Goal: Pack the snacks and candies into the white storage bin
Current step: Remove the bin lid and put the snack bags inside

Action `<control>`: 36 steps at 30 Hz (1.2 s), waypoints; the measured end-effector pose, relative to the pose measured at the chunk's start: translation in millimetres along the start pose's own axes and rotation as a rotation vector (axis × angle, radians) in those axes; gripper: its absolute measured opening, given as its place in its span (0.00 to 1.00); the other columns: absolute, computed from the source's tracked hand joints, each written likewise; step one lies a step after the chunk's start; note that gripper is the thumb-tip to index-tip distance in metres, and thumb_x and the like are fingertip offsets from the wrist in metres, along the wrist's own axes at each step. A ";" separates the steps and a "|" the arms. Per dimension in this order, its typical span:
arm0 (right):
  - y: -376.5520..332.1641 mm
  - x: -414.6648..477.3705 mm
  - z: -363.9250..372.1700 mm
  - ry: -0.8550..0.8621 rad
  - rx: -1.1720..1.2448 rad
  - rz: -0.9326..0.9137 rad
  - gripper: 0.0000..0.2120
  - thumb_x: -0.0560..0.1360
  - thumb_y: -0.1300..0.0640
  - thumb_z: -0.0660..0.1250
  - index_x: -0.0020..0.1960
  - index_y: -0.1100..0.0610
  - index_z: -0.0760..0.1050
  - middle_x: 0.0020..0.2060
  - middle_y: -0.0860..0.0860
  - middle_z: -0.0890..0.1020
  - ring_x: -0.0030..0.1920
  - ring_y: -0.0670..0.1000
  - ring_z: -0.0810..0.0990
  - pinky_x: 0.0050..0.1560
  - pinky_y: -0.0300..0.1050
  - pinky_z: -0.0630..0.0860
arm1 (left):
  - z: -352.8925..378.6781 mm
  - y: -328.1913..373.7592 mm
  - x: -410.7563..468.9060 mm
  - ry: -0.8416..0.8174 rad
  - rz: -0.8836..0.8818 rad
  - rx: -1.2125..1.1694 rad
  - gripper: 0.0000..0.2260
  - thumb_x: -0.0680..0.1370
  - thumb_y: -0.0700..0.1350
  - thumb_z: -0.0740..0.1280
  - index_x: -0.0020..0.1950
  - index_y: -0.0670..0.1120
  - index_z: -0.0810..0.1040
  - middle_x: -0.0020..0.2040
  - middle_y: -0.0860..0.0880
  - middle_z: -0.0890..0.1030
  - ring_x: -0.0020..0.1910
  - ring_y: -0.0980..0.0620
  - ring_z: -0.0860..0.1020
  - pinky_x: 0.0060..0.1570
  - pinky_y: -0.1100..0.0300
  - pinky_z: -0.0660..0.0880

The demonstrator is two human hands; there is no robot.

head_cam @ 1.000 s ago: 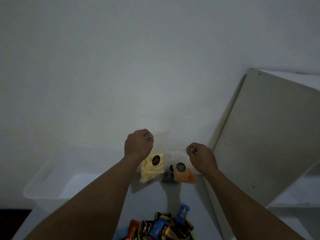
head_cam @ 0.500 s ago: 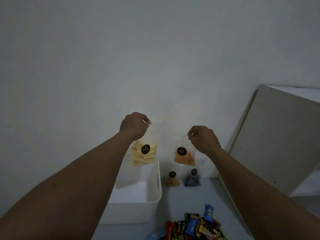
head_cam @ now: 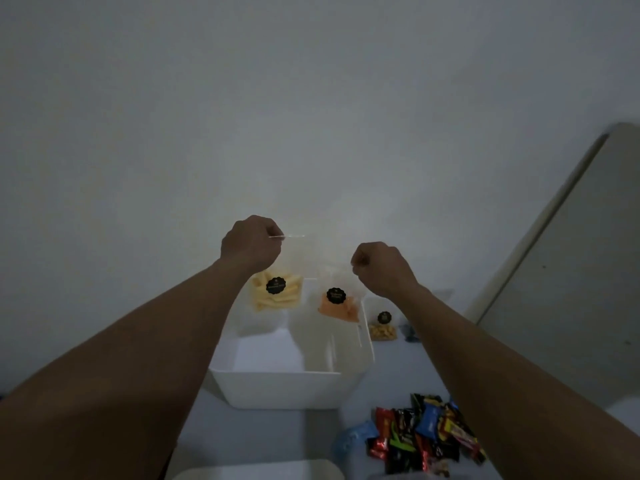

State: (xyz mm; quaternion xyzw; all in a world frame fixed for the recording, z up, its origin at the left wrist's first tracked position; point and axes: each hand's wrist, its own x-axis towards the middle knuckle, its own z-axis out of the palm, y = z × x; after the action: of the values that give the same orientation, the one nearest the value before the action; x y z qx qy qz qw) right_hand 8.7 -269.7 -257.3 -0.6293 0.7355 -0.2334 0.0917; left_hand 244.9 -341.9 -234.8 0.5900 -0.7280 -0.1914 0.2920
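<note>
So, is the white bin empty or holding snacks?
Empty where visible: the white bin shows a bare floor; the yellow bag and orange bag hang over it.

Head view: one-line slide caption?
Left hand holds a clear yellow-snack pouch, right hand a clear orange-snack pouch, above the white plastic bin.

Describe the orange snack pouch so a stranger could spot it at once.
Start at the white storage bin on the table. Over its right side hangs the orange snack pouch, clear with a round black label, pinched at the top by the right hand. The left hand holds a yellow snack pouch, and a tan snack pouch stands beyond the bin.
</note>
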 end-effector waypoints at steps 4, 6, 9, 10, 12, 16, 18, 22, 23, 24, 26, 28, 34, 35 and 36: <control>6.6 11.4 44.4 -0.094 -0.066 0.003 0.06 0.75 0.59 0.66 0.45 0.50 0.80 0.45 0.49 0.84 0.44 0.51 0.80 0.45 0.43 0.77 | 18.0 -24.5 0.7 -0.036 -0.036 0.000 0.05 0.75 0.46 0.67 0.43 0.54 0.83 0.47 0.53 0.83 0.49 0.49 0.80 0.52 0.51 0.79; 12.7 16.8 67.5 -0.129 -0.119 0.006 0.06 0.75 0.58 0.65 0.46 0.50 0.80 0.45 0.50 0.84 0.45 0.53 0.81 0.46 0.46 0.79 | 27.3 -34.2 2.1 -0.056 -0.043 0.008 0.06 0.75 0.45 0.67 0.42 0.54 0.83 0.47 0.53 0.83 0.49 0.49 0.80 0.52 0.51 0.79; 22.6 23.4 100.7 -0.179 -0.223 -0.006 0.08 0.75 0.60 0.64 0.49 0.52 0.80 0.46 0.53 0.83 0.47 0.55 0.82 0.47 0.47 0.79 | 39.1 -49.2 2.8 -0.087 -0.054 0.024 0.07 0.75 0.43 0.66 0.42 0.54 0.82 0.47 0.53 0.82 0.49 0.49 0.80 0.52 0.51 0.79; 25.6 24.7 110.7 -0.189 -0.267 -0.020 0.08 0.76 0.60 0.64 0.51 0.53 0.80 0.47 0.53 0.83 0.49 0.56 0.82 0.48 0.47 0.79 | 42.3 -54.1 2.6 -0.094 -0.060 0.022 0.08 0.75 0.43 0.66 0.42 0.54 0.81 0.47 0.53 0.82 0.49 0.49 0.80 0.52 0.52 0.79; 31.3 26.9 127.5 -0.189 -0.351 -0.053 0.09 0.76 0.60 0.63 0.53 0.53 0.78 0.50 0.54 0.81 0.52 0.56 0.80 0.47 0.45 0.75 | 49.0 -61.6 2.6 -0.111 -0.067 0.019 0.08 0.74 0.42 0.66 0.42 0.53 0.82 0.46 0.53 0.81 0.49 0.50 0.79 0.51 0.54 0.78; 39.1 28.7 141.9 -0.174 -0.465 -0.082 0.10 0.77 0.63 0.60 0.56 0.56 0.75 0.50 0.55 0.80 0.51 0.57 0.79 0.45 0.46 0.72 | 57.9 -69.9 3.5 -0.152 -0.082 0.033 0.07 0.74 0.42 0.66 0.43 0.52 0.82 0.47 0.53 0.82 0.48 0.50 0.80 0.49 0.56 0.78; 42.4 29.0 141.6 -0.161 -0.497 -0.101 0.10 0.77 0.63 0.60 0.56 0.56 0.75 0.49 0.55 0.81 0.50 0.56 0.80 0.42 0.45 0.70 | 62.5 -71.7 4.1 -0.185 -0.085 0.028 0.06 0.74 0.43 0.67 0.42 0.53 0.82 0.47 0.52 0.83 0.48 0.50 0.80 0.49 0.57 0.78; 45.9 31.2 132.1 -0.091 -0.480 -0.134 0.13 0.77 0.63 0.60 0.59 0.56 0.76 0.51 0.55 0.81 0.53 0.56 0.78 0.45 0.47 0.73 | 74.6 -65.4 3.1 -0.271 -0.054 -0.015 0.06 0.74 0.44 0.68 0.39 0.54 0.81 0.47 0.53 0.83 0.48 0.51 0.80 0.51 0.56 0.78; 47.7 30.3 129.1 -0.071 -0.483 -0.135 0.14 0.77 0.63 0.59 0.61 0.57 0.75 0.53 0.55 0.80 0.56 0.56 0.76 0.47 0.48 0.73 | 78.9 -61.8 2.7 -0.293 -0.044 -0.020 0.05 0.75 0.44 0.69 0.40 0.54 0.81 0.47 0.52 0.83 0.49 0.51 0.80 0.51 0.56 0.78; 50.2 28.4 126.1 -0.055 -0.488 -0.125 0.17 0.76 0.63 0.59 0.63 0.57 0.74 0.57 0.56 0.78 0.59 0.57 0.73 0.51 0.49 0.72 | 84.2 -58.3 2.1 -0.314 -0.039 -0.026 0.05 0.75 0.45 0.69 0.40 0.53 0.81 0.47 0.52 0.83 0.49 0.51 0.80 0.51 0.56 0.78; 55.9 21.8 121.6 -0.063 -0.461 -0.053 0.22 0.75 0.63 0.59 0.69 0.58 0.68 0.64 0.57 0.73 0.63 0.59 0.70 0.57 0.53 0.70 | 97.7 -53.9 0.7 -0.352 -0.037 -0.047 0.06 0.75 0.44 0.69 0.39 0.54 0.80 0.46 0.52 0.83 0.48 0.51 0.80 0.51 0.55 0.78; 64.8 15.9 120.2 -0.132 -0.309 0.055 0.25 0.76 0.63 0.58 0.73 0.59 0.63 0.66 0.58 0.71 0.64 0.61 0.70 0.59 0.53 0.71 | 113.9 -51.4 -1.9 -0.377 -0.043 -0.059 0.08 0.75 0.44 0.69 0.37 0.54 0.79 0.43 0.53 0.82 0.48 0.51 0.80 0.51 0.55 0.78; 83.9 7.9 116.2 -0.322 -0.079 0.165 0.34 0.77 0.63 0.56 0.80 0.58 0.47 0.63 0.61 0.76 0.62 0.61 0.75 0.60 0.52 0.74 | 162.4 -49.3 -10.3 -0.371 -0.020 -0.087 0.05 0.76 0.42 0.69 0.42 0.50 0.83 0.49 0.49 0.83 0.49 0.50 0.80 0.49 0.59 0.77; 84.8 6.2 116.1 -0.328 -0.070 0.165 0.35 0.77 0.63 0.56 0.81 0.57 0.46 0.62 0.61 0.77 0.60 0.61 0.76 0.59 0.51 0.74 | 168.8 -49.0 -10.9 -0.361 -0.016 -0.093 0.05 0.76 0.42 0.69 0.43 0.49 0.83 0.49 0.48 0.83 0.49 0.50 0.80 0.49 0.59 0.77; 85.2 4.7 115.8 -0.332 -0.070 0.160 0.35 0.78 0.63 0.55 0.81 0.57 0.45 0.62 0.60 0.77 0.59 0.61 0.76 0.58 0.50 0.74 | 174.6 -48.3 -11.4 -0.346 -0.020 -0.100 0.04 0.76 0.42 0.69 0.44 0.49 0.84 0.49 0.48 0.83 0.49 0.50 0.80 0.50 0.59 0.77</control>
State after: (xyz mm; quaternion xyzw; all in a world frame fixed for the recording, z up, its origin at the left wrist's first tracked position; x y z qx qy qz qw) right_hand -17.8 -292.2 -396.9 -0.6014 0.7658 -0.0924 0.2081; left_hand 168.9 -353.5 -399.2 0.5401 -0.7511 -0.3291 0.1894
